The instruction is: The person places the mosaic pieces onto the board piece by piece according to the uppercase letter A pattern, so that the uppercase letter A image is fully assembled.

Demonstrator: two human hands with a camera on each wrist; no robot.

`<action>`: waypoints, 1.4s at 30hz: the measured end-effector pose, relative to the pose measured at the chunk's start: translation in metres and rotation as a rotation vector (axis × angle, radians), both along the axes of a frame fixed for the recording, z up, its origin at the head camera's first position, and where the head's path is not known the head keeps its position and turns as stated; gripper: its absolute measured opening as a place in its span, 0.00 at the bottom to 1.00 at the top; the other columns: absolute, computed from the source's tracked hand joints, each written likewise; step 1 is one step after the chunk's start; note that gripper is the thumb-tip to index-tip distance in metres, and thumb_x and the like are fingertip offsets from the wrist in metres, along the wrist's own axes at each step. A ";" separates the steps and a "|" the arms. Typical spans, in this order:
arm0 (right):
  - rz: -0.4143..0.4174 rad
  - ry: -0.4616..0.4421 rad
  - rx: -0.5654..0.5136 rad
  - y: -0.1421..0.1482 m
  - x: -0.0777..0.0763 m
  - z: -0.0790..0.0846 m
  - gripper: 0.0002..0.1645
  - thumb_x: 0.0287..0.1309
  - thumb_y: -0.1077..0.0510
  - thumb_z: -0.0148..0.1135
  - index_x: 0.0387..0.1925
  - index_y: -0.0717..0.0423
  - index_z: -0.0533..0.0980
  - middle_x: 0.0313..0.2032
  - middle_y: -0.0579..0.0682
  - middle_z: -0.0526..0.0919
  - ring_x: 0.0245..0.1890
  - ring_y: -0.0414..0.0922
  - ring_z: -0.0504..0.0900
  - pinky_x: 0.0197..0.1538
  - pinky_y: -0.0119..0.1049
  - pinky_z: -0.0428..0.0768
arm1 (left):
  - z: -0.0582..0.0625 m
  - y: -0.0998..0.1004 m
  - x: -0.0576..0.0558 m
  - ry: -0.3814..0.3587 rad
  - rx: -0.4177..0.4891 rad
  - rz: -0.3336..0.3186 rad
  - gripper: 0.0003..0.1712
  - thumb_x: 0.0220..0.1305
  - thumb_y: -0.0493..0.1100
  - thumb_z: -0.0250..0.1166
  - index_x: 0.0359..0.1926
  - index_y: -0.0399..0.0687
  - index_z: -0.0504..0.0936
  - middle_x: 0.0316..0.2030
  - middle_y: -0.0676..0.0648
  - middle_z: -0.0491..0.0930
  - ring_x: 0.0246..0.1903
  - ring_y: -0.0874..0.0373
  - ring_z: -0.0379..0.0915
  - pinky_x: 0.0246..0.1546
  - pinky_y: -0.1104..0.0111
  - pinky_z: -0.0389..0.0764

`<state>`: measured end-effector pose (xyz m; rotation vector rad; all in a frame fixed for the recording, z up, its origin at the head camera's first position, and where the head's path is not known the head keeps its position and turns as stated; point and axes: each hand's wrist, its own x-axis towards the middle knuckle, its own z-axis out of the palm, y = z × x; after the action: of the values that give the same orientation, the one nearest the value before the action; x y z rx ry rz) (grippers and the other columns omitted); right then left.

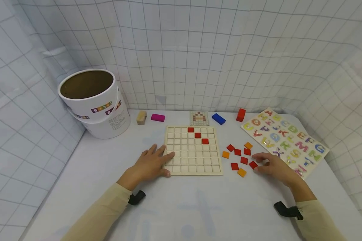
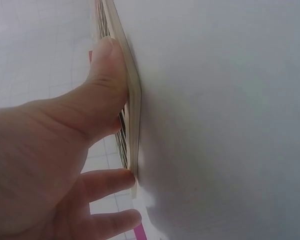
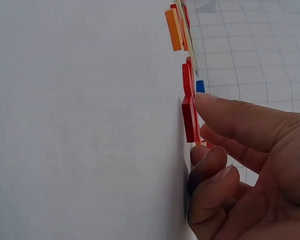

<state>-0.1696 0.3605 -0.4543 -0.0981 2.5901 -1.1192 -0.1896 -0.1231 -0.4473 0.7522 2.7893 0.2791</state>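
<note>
A cream grid board [image 1: 184, 162] lies flat on the table, with three red tiles in a diagonal in its upper squares. My left hand [image 1: 151, 164] rests at the board's left edge with fingers spread; the thumb [image 2: 106, 60] lies over the rim in the left wrist view. Right of the board, several loose red and orange tiles are scattered. My right hand [image 1: 273, 167] is over the right side of this group, thumb and index finger apart. Its thumb tip is right at a red tile [image 1: 253, 164]. The other fingers bend under the palm in the right wrist view.
A small pattern card [image 1: 199, 118] lies behind the board. Wooden [image 1: 141, 117], magenta [image 1: 158, 117], blue [image 1: 218, 119] and red [image 1: 241, 114] blocks line the back. A white bucket [image 1: 108, 122] stands back left; an alphabet board [image 1: 285, 142] lies at right.
</note>
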 end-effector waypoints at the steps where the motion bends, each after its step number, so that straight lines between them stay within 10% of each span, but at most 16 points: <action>1: -0.003 0.013 0.015 -0.002 0.001 0.000 0.31 0.62 0.51 0.72 0.63 0.56 0.76 0.56 0.57 0.77 0.50 0.53 0.73 0.45 0.38 0.79 | 0.000 0.000 0.000 -0.001 0.004 -0.003 0.47 0.58 0.63 0.70 0.76 0.60 0.67 0.77 0.33 0.56 0.75 0.25 0.46 0.65 0.30 0.59; 13: -0.037 0.035 0.075 -0.017 0.003 0.001 0.20 0.62 0.56 0.70 0.53 0.58 0.77 0.45 0.55 0.77 0.41 0.50 0.74 0.36 0.36 0.80 | 0.001 0.000 0.001 0.006 -0.007 -0.004 0.47 0.58 0.63 0.71 0.76 0.59 0.67 0.76 0.33 0.57 0.74 0.25 0.47 0.65 0.31 0.60; 28: -0.127 -0.001 -0.124 -0.016 -0.011 0.006 0.29 0.65 0.48 0.69 0.60 0.59 0.72 0.35 0.53 0.75 0.29 0.46 0.76 0.33 0.33 0.77 | 0.002 0.000 0.002 0.010 0.003 -0.008 0.47 0.57 0.63 0.71 0.76 0.58 0.68 0.76 0.33 0.57 0.74 0.25 0.48 0.65 0.31 0.61; 42: -0.088 -0.126 -0.396 -0.111 -0.055 0.005 0.26 0.67 0.57 0.67 0.62 0.58 0.70 0.37 0.54 0.79 0.28 0.45 0.77 0.30 0.31 0.77 | 0.003 0.001 0.003 -0.002 -0.001 0.006 0.47 0.57 0.63 0.71 0.75 0.59 0.68 0.76 0.33 0.57 0.74 0.25 0.47 0.66 0.32 0.60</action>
<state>-0.2250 0.2491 -0.4494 -0.0025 2.2517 -1.6033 -0.1863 -0.1217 -0.4447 0.7428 2.7903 0.2789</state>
